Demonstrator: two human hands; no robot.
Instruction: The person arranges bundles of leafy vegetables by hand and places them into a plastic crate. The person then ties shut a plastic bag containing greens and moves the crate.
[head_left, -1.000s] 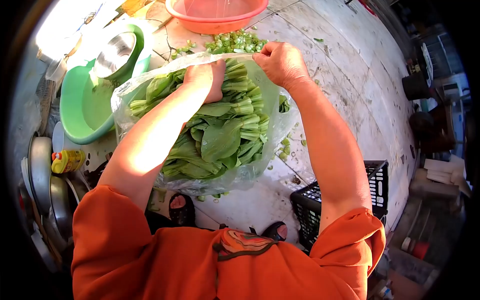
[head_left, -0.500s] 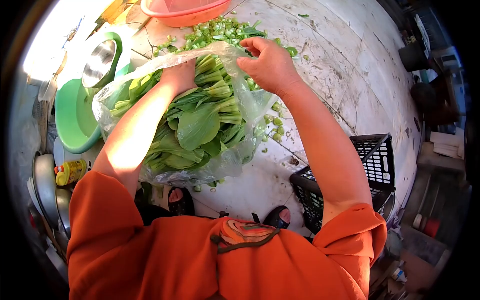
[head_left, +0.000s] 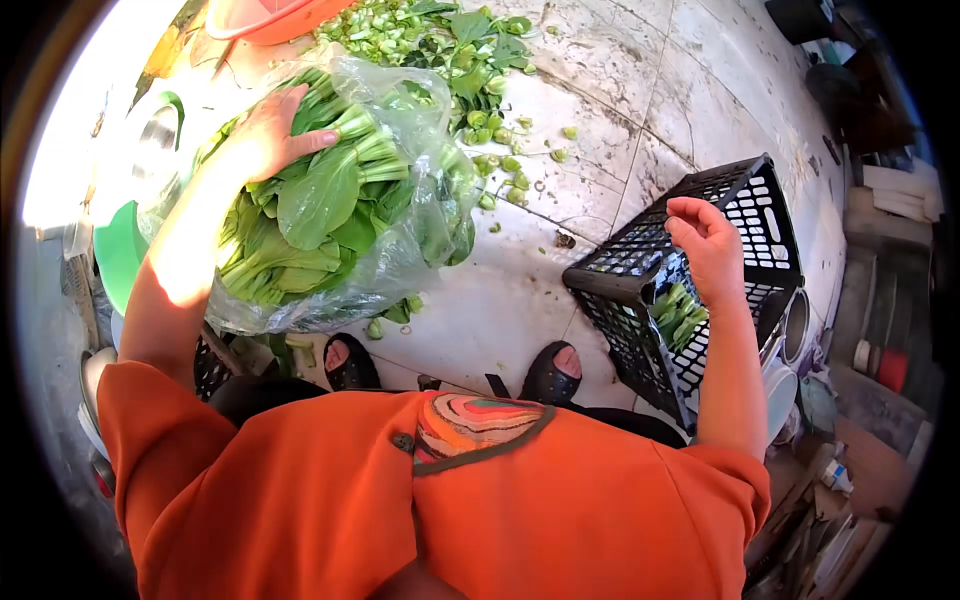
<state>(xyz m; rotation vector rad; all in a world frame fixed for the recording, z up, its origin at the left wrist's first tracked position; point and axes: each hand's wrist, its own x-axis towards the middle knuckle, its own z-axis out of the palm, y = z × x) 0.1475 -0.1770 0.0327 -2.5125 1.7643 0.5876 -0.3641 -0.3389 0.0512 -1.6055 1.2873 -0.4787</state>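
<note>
A clear plastic bag (head_left: 425, 120) lies open on the floor, filled with leafy bok choy (head_left: 330, 200). My left hand (head_left: 265, 138) rests on the greens at the bag's left side, its thumb stretched out over the stems. Over the near side of a black plastic crate (head_left: 610, 285) hovers my right hand (head_left: 712, 250), with loosely curled fingers and nothing visible in them. Down inside the crate, a few green stalks (head_left: 680, 318) show beneath that hand.
Cut stem ends and leaves (head_left: 480, 75) are scattered over the tiled floor (head_left: 560, 95) beyond the bag. An orange-red basin (head_left: 275, 22) stands at the back, and a green basin (head_left: 118, 250) at the left. My sandalled feet (head_left: 350, 362) are close to the bag.
My right hand has left the bag's rim and moved right, over the crate. My left hand, earlier partly hidden among the greens, now shows on top. The view has shifted toward the right.
</note>
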